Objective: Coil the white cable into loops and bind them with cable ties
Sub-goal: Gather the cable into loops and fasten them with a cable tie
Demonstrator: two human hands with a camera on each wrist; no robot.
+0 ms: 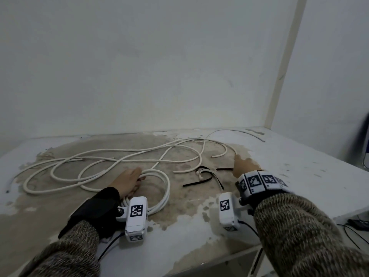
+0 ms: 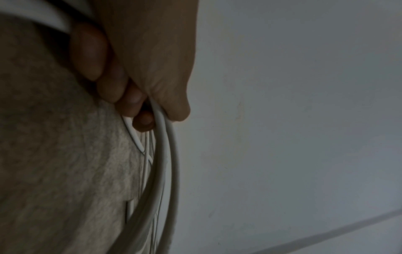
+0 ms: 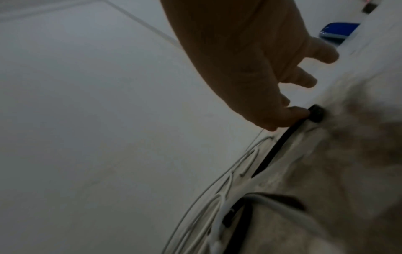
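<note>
A long white cable (image 1: pixel 139 150) sprawls in loose curves over the stained table (image 1: pixel 289 166). My left hand (image 1: pixel 129 180) grips several coiled loops (image 1: pixel 166 188) of it near the table's front. In the left wrist view the fingers (image 2: pixel 91 56) curl round the cable strands (image 2: pixel 162 154). My right hand (image 1: pixel 244 164) reaches forward on the right and pinches the head end of a black cable tie (image 1: pixel 224 169) lying flat on the table. In the right wrist view thumb and forefinger meet at that cable tie (image 3: pixel 276 146), and the other fingers are spread.
Two more black ties (image 1: pixel 199 181) lie crossed between my hands, round a short white piece (image 1: pixel 200 174). Thin white offcuts (image 1: pixel 255 134) sit at the back right corner. A wall stands close behind the table. A blue object (image 1: pixel 367 140) and floor wires (image 1: pixel 357 224) lie beyond the right edge.
</note>
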